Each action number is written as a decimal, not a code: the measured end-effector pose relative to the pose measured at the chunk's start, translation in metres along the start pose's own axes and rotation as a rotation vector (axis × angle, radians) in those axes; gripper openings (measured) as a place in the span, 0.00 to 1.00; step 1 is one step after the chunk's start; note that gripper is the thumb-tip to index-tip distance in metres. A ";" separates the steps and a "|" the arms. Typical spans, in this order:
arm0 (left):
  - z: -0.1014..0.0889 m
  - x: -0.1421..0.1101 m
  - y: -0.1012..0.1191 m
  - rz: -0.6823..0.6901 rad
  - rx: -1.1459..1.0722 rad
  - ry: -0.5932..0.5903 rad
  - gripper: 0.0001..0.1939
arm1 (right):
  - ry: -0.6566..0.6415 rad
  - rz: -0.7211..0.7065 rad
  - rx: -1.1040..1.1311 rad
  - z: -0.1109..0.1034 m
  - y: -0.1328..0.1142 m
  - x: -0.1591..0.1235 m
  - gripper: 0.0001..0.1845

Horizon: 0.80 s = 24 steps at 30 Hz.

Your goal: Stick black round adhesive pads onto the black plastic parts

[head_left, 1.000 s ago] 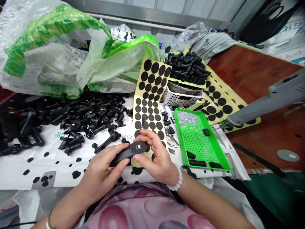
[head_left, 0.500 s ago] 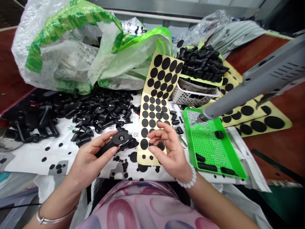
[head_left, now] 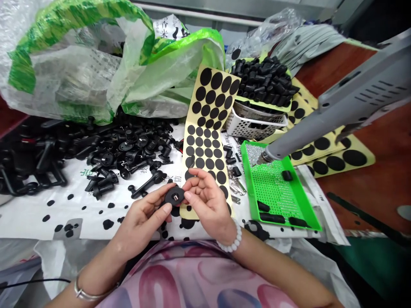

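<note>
A black plastic part with a round, flat disc head [head_left: 171, 199] is pinched between the thumb and fingers of my left hand [head_left: 139, 220]. A small metal piece shows at the centre of the disc, which faces up; the rest of the part is hidden by my fingers. My right hand [head_left: 210, 207] has its fingers curled, with thumb and fingertips closed at the disc's right edge. Under and beyond my right hand lies a cream sheet of round black stickers [head_left: 195, 133]. Left of it, a black arm-shaped part [head_left: 149, 184] rests on the white cloth.
A pile of black plastic parts [head_left: 128, 145] spreads at left, below green-and-clear plastic bags [head_left: 160, 90]. At right, a grey power tool [head_left: 302, 126] reaches over a green tray [head_left: 311, 218] with small metal bits. Behind stands a white basket [head_left: 234, 124] beneath heaped black caps [head_left: 263, 81].
My hands have come together: the left carried the disc-headed part right and slightly down, while the right moved left to its edge. The whole view has shifted slightly.
</note>
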<state>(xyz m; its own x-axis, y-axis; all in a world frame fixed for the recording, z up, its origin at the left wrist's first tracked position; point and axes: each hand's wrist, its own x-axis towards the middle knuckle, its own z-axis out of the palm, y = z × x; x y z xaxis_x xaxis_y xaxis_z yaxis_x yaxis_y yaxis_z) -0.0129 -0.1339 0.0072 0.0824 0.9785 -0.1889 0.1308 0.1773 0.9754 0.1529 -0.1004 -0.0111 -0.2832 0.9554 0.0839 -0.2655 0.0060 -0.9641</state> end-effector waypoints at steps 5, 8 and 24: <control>0.006 0.002 0.000 -0.065 -0.038 0.082 0.25 | 0.015 0.042 0.037 0.006 -0.003 0.002 0.20; 0.012 0.001 -0.001 -0.072 0.025 0.113 0.25 | 0.031 0.064 -0.036 0.008 -0.003 0.007 0.19; 0.020 0.009 -0.006 -0.178 -0.176 0.065 0.24 | -0.063 0.065 -0.150 0.005 0.004 0.002 0.27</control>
<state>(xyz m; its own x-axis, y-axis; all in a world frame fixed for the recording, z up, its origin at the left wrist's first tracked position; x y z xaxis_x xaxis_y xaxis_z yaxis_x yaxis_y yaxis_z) 0.0064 -0.1285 -0.0026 0.0094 0.9339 -0.3574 -0.0371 0.3575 0.9332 0.1468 -0.0996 -0.0135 -0.3539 0.9348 0.0314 -0.1060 -0.0067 -0.9943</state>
